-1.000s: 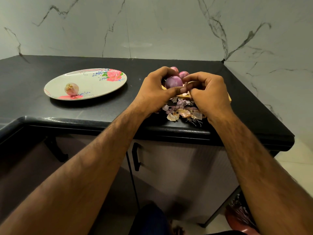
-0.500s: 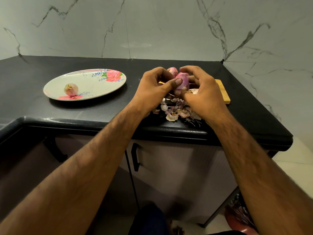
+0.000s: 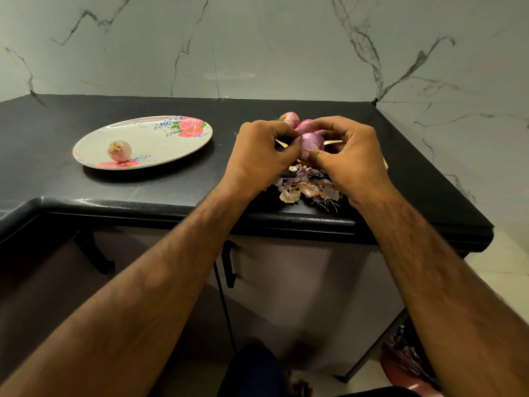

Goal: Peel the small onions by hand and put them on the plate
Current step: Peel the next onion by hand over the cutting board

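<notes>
**A:** Where is everything?

**B:** On the black counter (image 3: 143,190), the flowered plate (image 3: 160,144) stands toward the left end. Both hands work close to the front edge, near the right corner.

**A:** What are the hands doing?

**B:** The left hand (image 3: 257,156) curls round the purple onion (image 3: 312,141). The right hand (image 3: 349,156) pinches it from the other side, above the heap of skins (image 3: 306,187).

**A:** How can this step be done well?

**B:** I think the left should hold steady while the right thumb lifts only the dry skin, in strips that fall on the heap. One peeled onion (image 3: 119,151) already lies on the plate.
</notes>
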